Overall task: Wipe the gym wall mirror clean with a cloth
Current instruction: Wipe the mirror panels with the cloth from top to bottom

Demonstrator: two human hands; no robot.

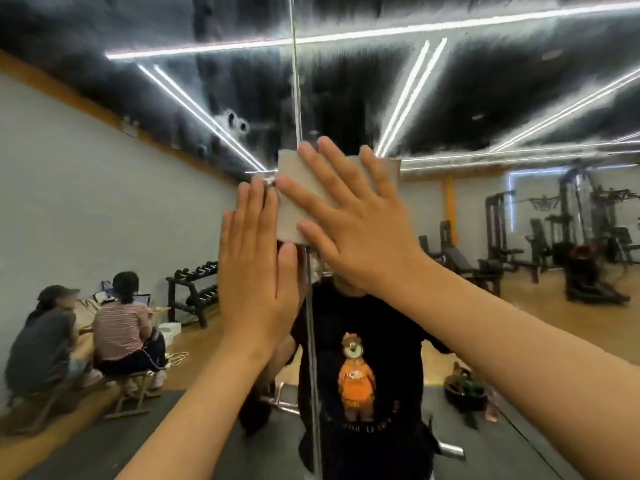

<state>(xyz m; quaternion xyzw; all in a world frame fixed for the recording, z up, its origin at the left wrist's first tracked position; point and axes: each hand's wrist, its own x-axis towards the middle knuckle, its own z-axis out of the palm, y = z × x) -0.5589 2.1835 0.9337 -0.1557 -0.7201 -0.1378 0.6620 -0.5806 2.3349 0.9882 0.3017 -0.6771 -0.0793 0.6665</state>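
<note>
The wall mirror fills the view, with a vertical seam between two panels running down the middle. A grey folded cloth lies flat on the glass over that seam at head height. My right hand presses the cloth with spread, straight fingers. My left hand rests flat on the mirror just left of the seam, its fingertips at the cloth's lower left edge. The upper glass looks hazy and streaked.
The mirror reflects a person in a black shirt with an orange bear print, two seated people at lower left, a dumbbell rack, and gym machines at right.
</note>
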